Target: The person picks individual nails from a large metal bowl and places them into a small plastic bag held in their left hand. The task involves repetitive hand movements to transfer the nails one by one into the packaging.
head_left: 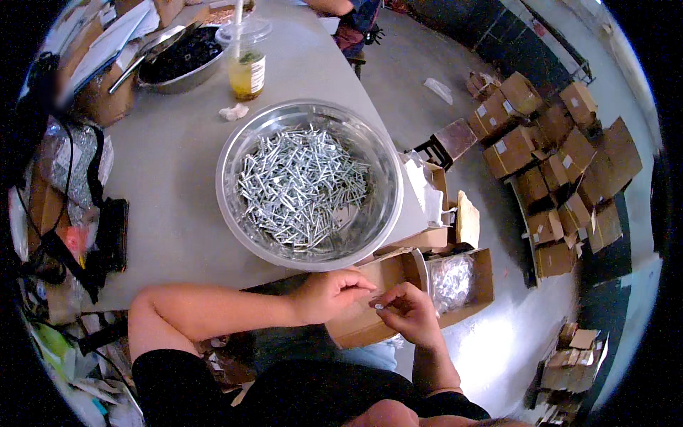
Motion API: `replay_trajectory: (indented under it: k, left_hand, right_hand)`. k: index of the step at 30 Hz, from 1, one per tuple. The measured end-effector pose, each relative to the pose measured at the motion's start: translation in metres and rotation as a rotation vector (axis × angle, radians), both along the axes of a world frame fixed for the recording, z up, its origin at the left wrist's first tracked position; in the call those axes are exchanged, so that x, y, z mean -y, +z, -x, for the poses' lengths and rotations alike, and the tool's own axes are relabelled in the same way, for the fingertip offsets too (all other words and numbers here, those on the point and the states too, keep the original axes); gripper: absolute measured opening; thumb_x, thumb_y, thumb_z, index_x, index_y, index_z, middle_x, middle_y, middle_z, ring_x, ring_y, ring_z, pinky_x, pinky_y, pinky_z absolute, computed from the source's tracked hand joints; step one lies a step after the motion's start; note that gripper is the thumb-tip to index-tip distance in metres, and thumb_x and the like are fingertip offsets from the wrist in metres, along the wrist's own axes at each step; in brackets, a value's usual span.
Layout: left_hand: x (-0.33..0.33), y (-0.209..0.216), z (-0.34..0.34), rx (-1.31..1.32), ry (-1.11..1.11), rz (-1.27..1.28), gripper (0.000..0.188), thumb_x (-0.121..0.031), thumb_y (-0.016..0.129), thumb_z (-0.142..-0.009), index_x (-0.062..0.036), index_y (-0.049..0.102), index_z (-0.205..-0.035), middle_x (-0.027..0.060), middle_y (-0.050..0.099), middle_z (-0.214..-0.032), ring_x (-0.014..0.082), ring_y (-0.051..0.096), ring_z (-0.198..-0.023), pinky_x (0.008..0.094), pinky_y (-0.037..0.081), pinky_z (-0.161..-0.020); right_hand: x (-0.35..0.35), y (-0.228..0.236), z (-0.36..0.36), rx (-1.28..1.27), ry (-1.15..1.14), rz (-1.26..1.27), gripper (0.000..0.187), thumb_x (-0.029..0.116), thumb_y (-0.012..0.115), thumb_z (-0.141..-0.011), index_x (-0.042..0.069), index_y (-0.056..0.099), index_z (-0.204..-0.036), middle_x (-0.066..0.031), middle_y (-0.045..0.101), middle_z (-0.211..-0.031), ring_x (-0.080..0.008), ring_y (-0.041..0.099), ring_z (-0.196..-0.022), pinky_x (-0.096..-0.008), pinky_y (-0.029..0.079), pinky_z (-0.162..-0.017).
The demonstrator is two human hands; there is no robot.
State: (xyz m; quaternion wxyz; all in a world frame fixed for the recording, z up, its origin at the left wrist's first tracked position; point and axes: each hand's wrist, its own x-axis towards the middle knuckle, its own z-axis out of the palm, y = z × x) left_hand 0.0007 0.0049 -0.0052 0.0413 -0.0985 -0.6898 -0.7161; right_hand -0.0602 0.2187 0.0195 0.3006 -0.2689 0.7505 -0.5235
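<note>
A big clear bowl [388, 213] stands at the table's corner, heaped with thin silver screws [302, 185]. Just past its near rim, my left hand [331, 297] reaches in with thumb and fingers pinched together; anything between the tips is too small to make out. Close by on the right, my right hand [413, 317] pinches a small pale piece [378, 307] whose kind I cannot tell. The two hands' fingertips are near each other but apart. Beneath them is an open cardboard box [348, 331].
Beside that box, another carton holds a clear plastic bag [452, 281]. On the grey table [163, 185] stand a drink cup [247, 71] and a basin [188, 82] of dark parts. Cardboard boxes [555, 164] are stacked on the right. Another person [348, 21] sits at the far end.
</note>
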Motion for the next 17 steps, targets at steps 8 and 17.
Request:
replay_trajectory:
  k: [8,17]
  left_hand:
    - [0.009,0.017,-0.004,0.378,-0.133,0.035,0.014,-0.016,0.063,-0.091,-0.0019,0.060,-0.088,0.0032,0.062,-0.084,0.0098,0.056,-0.081,0.0270,0.048,-0.076]
    - [0.012,0.004,0.002,0.307,-0.267,0.058,0.032,-0.015,0.058,-0.094,-0.0045,0.057,-0.125,0.0078,0.065,-0.104,0.0162,0.061,-0.092,0.0281,0.048,-0.083]
  right_hand:
    - [0.009,0.002,-0.007,0.034,0.024,0.154,0.018,0.001,0.070,-0.077,0.004,0.062,-0.092,-0.0095,0.069,-0.091,-0.0196,0.067,-0.087,-0.0311,0.053,-0.077]
    - [0.003,-0.007,-0.005,0.055,0.026,0.201,0.012,0.003,0.070,-0.079,0.004,0.064,-0.089,-0.0084,0.069,-0.094,-0.0183,0.066,-0.088,-0.0302,0.053,-0.075]
